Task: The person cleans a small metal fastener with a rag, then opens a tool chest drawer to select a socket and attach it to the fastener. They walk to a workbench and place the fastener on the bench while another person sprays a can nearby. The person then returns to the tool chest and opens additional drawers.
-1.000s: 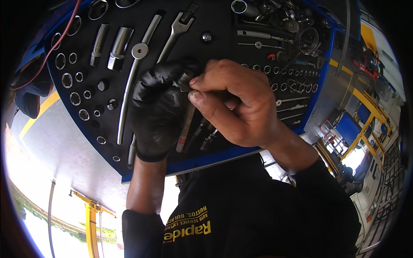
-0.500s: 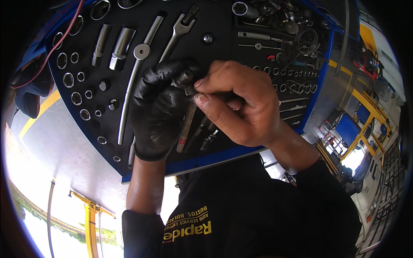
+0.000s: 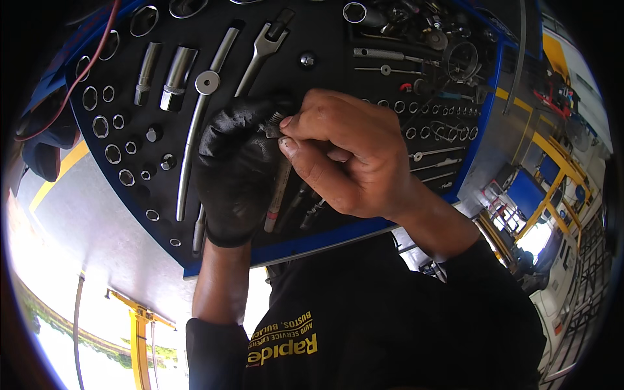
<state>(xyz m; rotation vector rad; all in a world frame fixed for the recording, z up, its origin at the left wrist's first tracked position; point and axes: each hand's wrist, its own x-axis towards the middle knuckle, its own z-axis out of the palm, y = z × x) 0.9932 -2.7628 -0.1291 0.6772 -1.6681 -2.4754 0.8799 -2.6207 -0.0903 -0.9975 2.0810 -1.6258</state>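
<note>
Here, a small ridged metal piece point(image 3: 273, 125) sits between the 2 hands, over the middle of a dark tool tray point(image 3: 328, 32) with a blue edge point(image 3: 305, 244). The left hand point(image 3: 231, 159) wears a black glove; its fingers curl around the left side of the piece, though how firmly they clasp it I cannot tell. The bare right hand point(image 3: 354, 153) pinches the right side of the piece between thumb and forefinger, with its other fingers folded toward the palm.

On the near side lies a handle point(image 3: 277, 198) with a red band, partly covered by the glove. To the left of the glove runs a long steel bar point(image 3: 190, 140) with a round joint, and 2 long sockets point(image 3: 179, 78) lie farther left, toward the far side. A fork-ended tool point(image 3: 263, 49) reaches away beyond the glove. To the right of the bare hand, small sockets point(image 3: 426, 132) stand in rows.
</note>
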